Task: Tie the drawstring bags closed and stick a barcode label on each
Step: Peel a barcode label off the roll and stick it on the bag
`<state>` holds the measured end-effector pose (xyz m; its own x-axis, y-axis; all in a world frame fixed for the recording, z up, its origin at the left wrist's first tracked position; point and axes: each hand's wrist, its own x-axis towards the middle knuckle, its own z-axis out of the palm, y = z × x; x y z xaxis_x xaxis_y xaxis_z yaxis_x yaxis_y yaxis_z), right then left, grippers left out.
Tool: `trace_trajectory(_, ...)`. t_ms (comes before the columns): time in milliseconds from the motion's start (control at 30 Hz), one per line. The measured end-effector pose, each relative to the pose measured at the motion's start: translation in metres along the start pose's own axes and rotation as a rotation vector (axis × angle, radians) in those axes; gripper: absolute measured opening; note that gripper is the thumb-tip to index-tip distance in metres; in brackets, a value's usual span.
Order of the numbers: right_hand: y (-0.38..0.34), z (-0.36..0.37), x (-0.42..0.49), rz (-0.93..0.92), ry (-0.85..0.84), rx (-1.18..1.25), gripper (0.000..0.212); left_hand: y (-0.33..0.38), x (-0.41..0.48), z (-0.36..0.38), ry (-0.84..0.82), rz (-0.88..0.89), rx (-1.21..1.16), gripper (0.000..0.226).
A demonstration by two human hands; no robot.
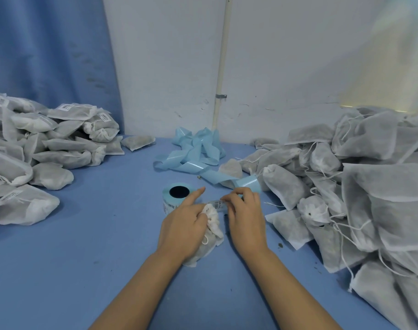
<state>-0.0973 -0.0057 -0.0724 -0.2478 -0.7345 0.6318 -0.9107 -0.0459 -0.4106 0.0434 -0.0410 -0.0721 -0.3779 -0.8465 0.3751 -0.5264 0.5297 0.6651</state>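
A small white drawstring bag (211, 231) lies on the blue table in front of me, its gathered mouth pointing away. My left hand (184, 222) grips the bag, with the index finger stretched out toward the label roll (177, 195). My right hand (245, 215) pinches a barcode label (217, 204) on the strip that runs from the roll, just above the bag's mouth. The roll stands on its side with its dark core facing up.
A heap of labelled bags (41, 148) fills the left side of the table (84, 246). A bigger heap of unlabelled bags (360, 186) with loose strings lies at the right. Spent blue backing tape (196, 151) lies tangled near the wall behind the roll.
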Motion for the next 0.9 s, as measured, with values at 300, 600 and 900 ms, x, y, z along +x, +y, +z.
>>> trace_trajectory(300, -0.0085, -0.0052, -0.0048, 0.237, -0.049, 0.521, 0.038, -0.0048, -0.0005, -0.0035, 0.044, -0.074, -0.542, 0.031)
trace_trajectory(600, -0.0029, 0.0001, -0.0044, 0.301, -0.218, 0.671, 0.020, -0.0046, -0.0003, -0.0026, -0.012, -0.028, -0.668, 0.051)
trace_trajectory(900, 0.0010, 0.0015, -0.0027, 0.321, -0.143, 0.744, 0.013, -0.0011, -0.0015, -0.0037, -0.006, -0.009, -0.680, 0.034)
